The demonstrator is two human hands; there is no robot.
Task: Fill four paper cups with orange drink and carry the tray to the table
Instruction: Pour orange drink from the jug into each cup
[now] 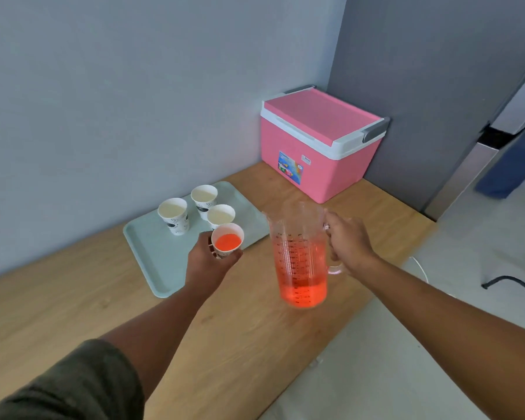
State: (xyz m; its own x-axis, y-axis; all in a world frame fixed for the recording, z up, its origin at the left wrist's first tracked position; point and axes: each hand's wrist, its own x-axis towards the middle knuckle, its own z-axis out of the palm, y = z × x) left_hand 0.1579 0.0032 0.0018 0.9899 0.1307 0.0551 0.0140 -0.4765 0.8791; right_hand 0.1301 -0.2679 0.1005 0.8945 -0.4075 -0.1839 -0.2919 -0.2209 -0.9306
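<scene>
Head view: wooden counter (pixel 240 344), pale green tray (pixel 152 253) by the wall, pink cooler (pixel 319 144) in the corner.
Left hand (pixel 208 262): fingers wrapped round the filled cup (pixel 227 241), held upright over the tray's near edge; orange drink inside.
Right hand (pixel 350 245): closed on the handle of the clear jug (pixel 299 256), upright, off the counter; drink fills the lower part.
Empty cups (pixel 205 206): three, standing close together on the tray's far half.
Step, as judged: set the filled cup down, one of four done.
Doing it well: lower the cup level onto bare tray beside the others, not squeezing the paper wall; release only once seated. Keep the jug upright meanwhile.
Risk: thin cup buckles, slops.
</scene>
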